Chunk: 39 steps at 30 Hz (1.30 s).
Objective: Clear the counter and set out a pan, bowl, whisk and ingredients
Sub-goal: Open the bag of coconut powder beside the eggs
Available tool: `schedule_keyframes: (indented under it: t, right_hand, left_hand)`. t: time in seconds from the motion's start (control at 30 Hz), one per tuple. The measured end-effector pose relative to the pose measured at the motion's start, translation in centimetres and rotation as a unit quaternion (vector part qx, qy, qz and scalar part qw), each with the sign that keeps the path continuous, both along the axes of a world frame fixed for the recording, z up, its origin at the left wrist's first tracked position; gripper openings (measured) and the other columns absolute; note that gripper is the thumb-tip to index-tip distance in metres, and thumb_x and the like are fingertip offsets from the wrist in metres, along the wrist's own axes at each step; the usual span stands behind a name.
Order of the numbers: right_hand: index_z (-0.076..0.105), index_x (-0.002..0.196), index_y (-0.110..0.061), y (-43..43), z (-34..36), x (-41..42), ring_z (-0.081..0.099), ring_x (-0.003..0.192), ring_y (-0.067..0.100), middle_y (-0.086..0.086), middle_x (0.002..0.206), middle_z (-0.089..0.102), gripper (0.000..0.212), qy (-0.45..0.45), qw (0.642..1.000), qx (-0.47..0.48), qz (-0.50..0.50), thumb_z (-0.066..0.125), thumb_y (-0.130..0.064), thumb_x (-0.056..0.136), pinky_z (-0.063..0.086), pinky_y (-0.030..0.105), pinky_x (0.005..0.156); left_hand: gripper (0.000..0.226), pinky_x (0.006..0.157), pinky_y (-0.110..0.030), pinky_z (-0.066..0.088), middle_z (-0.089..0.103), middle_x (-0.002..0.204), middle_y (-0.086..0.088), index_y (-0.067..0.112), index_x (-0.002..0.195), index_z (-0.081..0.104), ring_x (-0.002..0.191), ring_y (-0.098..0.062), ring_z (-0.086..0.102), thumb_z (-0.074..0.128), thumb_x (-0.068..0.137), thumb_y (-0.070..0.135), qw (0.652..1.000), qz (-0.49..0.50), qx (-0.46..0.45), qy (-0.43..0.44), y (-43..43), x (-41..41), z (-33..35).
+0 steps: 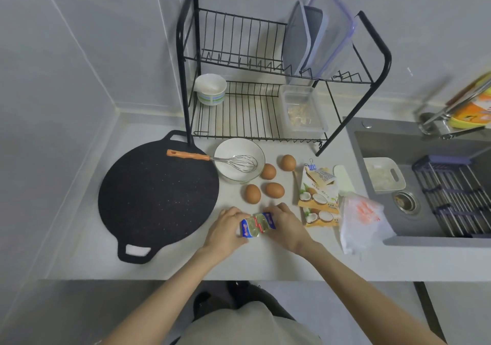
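**Both hands on a blue foil pack, front of tabletop**

Both forearms reach in from the bottom edge and converge at the middle. Left hand (225,226) and right hand (285,225) are palm-down with fingers (237,212) curled, gripping opposite ends of the blue foil pack (257,223), which is on or just above the tabletop (186,262); can't tell which. Black pan (156,198) lies flat to the left. White bowl (233,148) sits behind the hands with the whisk (212,158) in it, orange handle resting over the pan edge. Four eggs (268,171) sit between bowl and hands. Coconut packet (317,198) and plastic bag (362,222) lie right of the hands, near the sink (372,142).
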State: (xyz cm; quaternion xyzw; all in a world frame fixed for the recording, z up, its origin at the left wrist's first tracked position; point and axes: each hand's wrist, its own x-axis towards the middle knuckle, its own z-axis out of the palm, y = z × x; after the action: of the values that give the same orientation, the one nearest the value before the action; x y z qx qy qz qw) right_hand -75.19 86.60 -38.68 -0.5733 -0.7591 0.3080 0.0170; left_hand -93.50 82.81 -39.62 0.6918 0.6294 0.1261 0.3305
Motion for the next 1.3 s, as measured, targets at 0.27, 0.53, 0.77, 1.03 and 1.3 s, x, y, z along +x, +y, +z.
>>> schedule_keyframes:
  t: [0.27, 0.53, 0.77, 1.03, 1.3]
  right_hand:
    - [0.053, 0.116, -0.018, -2.9, -0.3, -1.9, 0.050, 0.085, 0.013, 0.001, 0.104, 0.053, 0.046, 0.001, 0.999, -0.003, 0.045, 0.074, -0.034, 0.078, 0.047, 0.024, 0.076]
    - [0.052, 0.114, -0.017, -5.3, -0.6, -4.7, 0.056, 0.093, 0.014, 0.003, 0.108, 0.058, 0.048, 0.008, 0.998, -0.015, 0.064, 0.076, -0.034, 0.076, 0.050, 0.025, 0.079]
    - [0.050, 0.112, -0.017, -7.0, -0.5, -5.6, 0.058, 0.089, 0.016, 0.003, 0.106, 0.060, 0.045, 0.018, 0.998, -0.025, 0.055, 0.075, -0.031, 0.078, 0.049, 0.022, 0.077]
    - [0.047, 0.114, -0.017, -7.7, -0.4, -5.4, 0.057, 0.092, 0.017, 0.004, 0.110, 0.059, 0.048, 0.011, 0.998, -0.052, 0.033, 0.075, -0.032, 0.078, 0.052, 0.027, 0.082]
    - [0.048, 0.126, -0.026, -5.4, 1.1, -2.7, 0.048, 0.092, 0.010, -0.005, 0.107, 0.050, 0.061, 0.026, 0.999, -0.031, 0.016, 0.075, -0.045, 0.074, 0.050, 0.032, 0.082]
  left_hand:
    - [0.056, 0.093, -0.017, 0.039, 0.052, 0.121, 0.010, 0.025, 0.132, 0.051, 0.113, -0.005, 0.043, 0.073, 0.080, 0.021, 1.000, -0.008, 0.013, 0.000, -3.2, -3.1, -0.4]
    - [0.057, 0.085, -0.015, 0.039, 0.051, 0.124, 0.009, 0.025, 0.134, 0.049, 0.108, -0.006, 0.044, 0.071, 0.082, 0.024, 0.999, -0.015, 0.010, 0.026, -6.0, -5.9, 0.0]
    - [0.058, 0.086, -0.015, 0.040, 0.051, 0.124, 0.009, 0.024, 0.134, 0.050, 0.109, -0.005, 0.044, 0.072, 0.081, 0.026, 1.000, -0.010, 0.013, 0.023, -7.7, -6.9, 0.0]
    - [0.064, 0.090, -0.016, 0.038, 0.048, 0.128, 0.008, 0.025, 0.137, 0.046, 0.115, -0.006, 0.043, 0.074, 0.080, 0.027, 1.000, -0.008, 0.003, 0.026, -8.1, -6.9, 0.2]
    - [0.085, 0.099, -0.026, 0.041, 0.039, 0.138, 0.013, 0.028, 0.143, 0.038, 0.123, -0.009, 0.036, 0.077, 0.071, 0.045, 1.000, 0.005, 0.005, 0.015, -6.6, -5.9, 1.9]
